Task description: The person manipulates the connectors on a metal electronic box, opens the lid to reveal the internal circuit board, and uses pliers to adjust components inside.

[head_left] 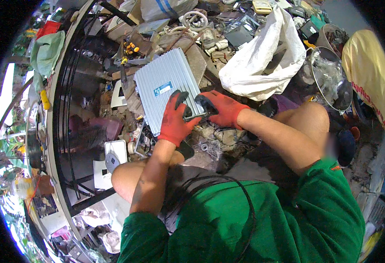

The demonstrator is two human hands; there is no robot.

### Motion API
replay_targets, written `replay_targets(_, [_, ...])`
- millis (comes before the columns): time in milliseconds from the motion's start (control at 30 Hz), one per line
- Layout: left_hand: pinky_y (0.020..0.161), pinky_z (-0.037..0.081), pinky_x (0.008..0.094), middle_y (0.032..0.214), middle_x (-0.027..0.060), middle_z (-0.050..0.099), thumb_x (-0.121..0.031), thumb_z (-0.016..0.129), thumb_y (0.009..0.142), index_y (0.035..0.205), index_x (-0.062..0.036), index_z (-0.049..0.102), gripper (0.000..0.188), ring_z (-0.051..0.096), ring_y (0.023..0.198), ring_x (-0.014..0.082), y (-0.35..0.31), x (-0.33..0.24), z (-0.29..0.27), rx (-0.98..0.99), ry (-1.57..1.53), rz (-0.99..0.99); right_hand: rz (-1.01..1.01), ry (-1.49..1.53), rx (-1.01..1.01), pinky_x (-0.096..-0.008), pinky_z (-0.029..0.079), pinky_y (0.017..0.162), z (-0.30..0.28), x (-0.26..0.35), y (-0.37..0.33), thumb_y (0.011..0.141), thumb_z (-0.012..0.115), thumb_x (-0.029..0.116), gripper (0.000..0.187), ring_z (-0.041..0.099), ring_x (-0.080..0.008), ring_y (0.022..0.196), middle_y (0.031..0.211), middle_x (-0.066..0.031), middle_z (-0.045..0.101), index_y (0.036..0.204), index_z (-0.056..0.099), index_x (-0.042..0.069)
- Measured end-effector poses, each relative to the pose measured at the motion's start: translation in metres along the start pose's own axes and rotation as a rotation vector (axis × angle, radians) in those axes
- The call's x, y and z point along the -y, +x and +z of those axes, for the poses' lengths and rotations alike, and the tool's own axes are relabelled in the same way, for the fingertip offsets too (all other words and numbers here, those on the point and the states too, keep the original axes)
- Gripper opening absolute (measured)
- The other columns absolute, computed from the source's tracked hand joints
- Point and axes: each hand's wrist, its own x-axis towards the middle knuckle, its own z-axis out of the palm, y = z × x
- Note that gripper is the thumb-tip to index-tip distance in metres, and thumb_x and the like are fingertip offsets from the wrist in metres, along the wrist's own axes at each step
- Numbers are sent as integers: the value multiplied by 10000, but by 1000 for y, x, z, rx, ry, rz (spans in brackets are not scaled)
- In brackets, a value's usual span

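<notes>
A flat silver-grey metal box (pixel 159 72) with a ribbed top and a blue-and-white label lies tilted on the scrap in front of me. My left hand (pixel 177 120), in a red glove with dark fingertips, rests over the box's near right part, its fingers bent and its thumb reaching right. Beside that same edge, my right hand (pixel 222 109) in a matching glove has its fingers curled. Between the two hands shows a small thin metallic piece (pixel 196 117). The fingertips hide most of it, so its kind cannot be made out.
A white woven sack (pixel 267 70) lies open at the right, near a bucket of clear plastic (pixel 330 81) and a yellow sack (pixel 367 65). Yellow-handled tools (pixel 130 48) lie beyond the box. A black metal frame (pixel 61 131) runs along the left. Mixed scrap surrounds my bent legs.
</notes>
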Motion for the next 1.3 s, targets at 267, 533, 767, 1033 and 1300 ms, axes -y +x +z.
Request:
replay_targets(267, [1164,240,581,1481,232,396,-296,775,754,1042,-92,740,355,354,1359,489,-21,-26,-11,221,64,114,254,-63,-46,-439,467,1023,-3,11,-7,798,704,202,605,572,-397,1186,1258,-206,582,1352,483,98])
replay_targets(533, [1107,308,558,1215,110,618,-360,799,721,1053,-121,699,421,471,1258,390,-5,-19,16,15,77,142,376,71,260,-436,499,929,-16,-9,3,874,611,342,397,657,-347,1062,1134,-175,695,1166,647,75])
replay_targets(767, [1031,373,519,1169,139,614,-350,838,683,1069,-89,672,495,520,1161,381,-1,-21,33,-129,102,-27,343,47,485,-415,511,903,-51,1,7,878,628,363,441,668,-285,1036,1149,-135,707,1227,644,94])
replay_targets(1033, [1065,416,470,1314,171,531,-218,828,694,1261,-45,565,648,524,1214,394,13,-32,15,-135,-147,-80,363,264,-38,-412,514,924,-32,-21,29,773,708,295,457,663,-332,1065,1128,-176,694,1162,628,70])
replay_targets(1300, [1138,376,433,1523,190,382,-157,793,711,1338,-71,557,675,412,1384,393,9,-8,-5,36,-173,12,239,339,-170,-407,512,914,-8,13,22,802,649,214,380,652,-353,1053,1099,-180,683,1159,617,88])
